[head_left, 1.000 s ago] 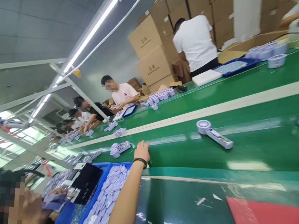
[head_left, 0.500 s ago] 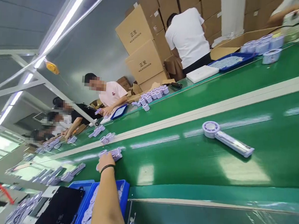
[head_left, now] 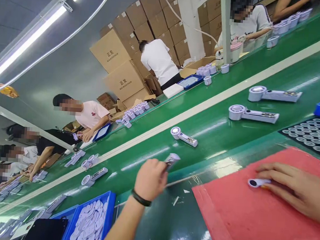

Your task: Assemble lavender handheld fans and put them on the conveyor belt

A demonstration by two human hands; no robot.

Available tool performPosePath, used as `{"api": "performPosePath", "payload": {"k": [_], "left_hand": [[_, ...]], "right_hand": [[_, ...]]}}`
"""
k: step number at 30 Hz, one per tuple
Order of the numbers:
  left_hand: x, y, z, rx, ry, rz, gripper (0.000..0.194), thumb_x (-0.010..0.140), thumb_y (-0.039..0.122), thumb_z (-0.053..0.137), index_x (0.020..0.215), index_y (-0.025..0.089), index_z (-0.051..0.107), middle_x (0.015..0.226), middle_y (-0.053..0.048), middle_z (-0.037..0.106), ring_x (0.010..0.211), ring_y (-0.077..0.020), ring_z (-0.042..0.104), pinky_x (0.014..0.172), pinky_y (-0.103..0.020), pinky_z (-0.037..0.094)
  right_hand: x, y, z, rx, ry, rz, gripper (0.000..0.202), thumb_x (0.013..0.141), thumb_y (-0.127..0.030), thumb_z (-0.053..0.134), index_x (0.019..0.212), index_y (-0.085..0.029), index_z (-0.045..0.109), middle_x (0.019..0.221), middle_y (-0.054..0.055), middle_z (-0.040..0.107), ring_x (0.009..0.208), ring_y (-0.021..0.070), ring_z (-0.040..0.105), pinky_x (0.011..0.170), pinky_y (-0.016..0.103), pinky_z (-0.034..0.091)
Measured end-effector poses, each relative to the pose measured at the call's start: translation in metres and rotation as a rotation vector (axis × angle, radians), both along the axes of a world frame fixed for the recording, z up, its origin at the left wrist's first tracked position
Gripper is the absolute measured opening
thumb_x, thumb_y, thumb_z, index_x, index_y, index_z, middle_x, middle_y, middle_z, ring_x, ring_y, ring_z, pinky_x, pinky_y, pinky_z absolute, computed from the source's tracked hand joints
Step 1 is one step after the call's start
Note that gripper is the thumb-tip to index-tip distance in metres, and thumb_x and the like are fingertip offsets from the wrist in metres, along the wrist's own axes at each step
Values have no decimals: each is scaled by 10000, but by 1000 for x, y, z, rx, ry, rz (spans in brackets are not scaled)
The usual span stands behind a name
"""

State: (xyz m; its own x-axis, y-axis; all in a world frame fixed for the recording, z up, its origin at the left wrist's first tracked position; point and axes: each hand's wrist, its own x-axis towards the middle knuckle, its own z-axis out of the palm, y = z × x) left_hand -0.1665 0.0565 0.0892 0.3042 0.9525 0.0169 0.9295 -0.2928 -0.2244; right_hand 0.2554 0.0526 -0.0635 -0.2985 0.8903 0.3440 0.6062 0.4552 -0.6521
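One lilac handheld fan (head_left: 171, 160) sits in your left hand (head_left: 151, 179) at centre frame, fingers closed round its handle, long axis running up and right toward the green belt (head_left: 230, 136). Your right hand (head_left: 295, 188) lies flat and loosely open at lower right on the red mat (head_left: 237, 226), fingertips (head_left: 265, 168) touching a small white ring piece (head_left: 256, 182), well apart from the fan

Lilac fan (head_left: 171, 161) — gripped, tilted above the belt.

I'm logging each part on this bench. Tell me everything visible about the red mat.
The red mat is a flat, matte, foam-like sheet lying on the dark green bench, near the right, its corner pointing toward the belt. The right hand rests on it, fingers over a small white part. Its lower edge runs out of view.
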Motion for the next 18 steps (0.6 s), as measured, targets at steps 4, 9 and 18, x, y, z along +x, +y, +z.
{"api": "performPosePath", "payload": {"k": [4,9,18], "left_hand": [[120,-32,-29,33,-128,-491,75,921,249,539,949,215,601,845,-47,554,783,-205,500,703,-350,430],[150,-53,-52,11,-382,-364,285,905,292,681,1156,224,564,1045,-47,619,1020,-244,551,1020,-498,433],[146,-64,-60,8,-776,-231,277,874,232,698,1131,205,597,1102,-70,605,1140,-270,511,1034,-470,426]], "right_hand": [[-2,-8,25,-148,77,-6,258,1018,-387,474,1158,-343,686,1245,118,627,1124,279,592,928,460,491],[-18,-30,64,-136,125,55,277,1028,-397,434,1147,-247,634,1069,87,649,916,238,615,766,396,506],[-68,-29,77,46,-163,276,302,1007,-232,334,1051,-180,628,994,91,601,899,268,551,765,428,436]]}}
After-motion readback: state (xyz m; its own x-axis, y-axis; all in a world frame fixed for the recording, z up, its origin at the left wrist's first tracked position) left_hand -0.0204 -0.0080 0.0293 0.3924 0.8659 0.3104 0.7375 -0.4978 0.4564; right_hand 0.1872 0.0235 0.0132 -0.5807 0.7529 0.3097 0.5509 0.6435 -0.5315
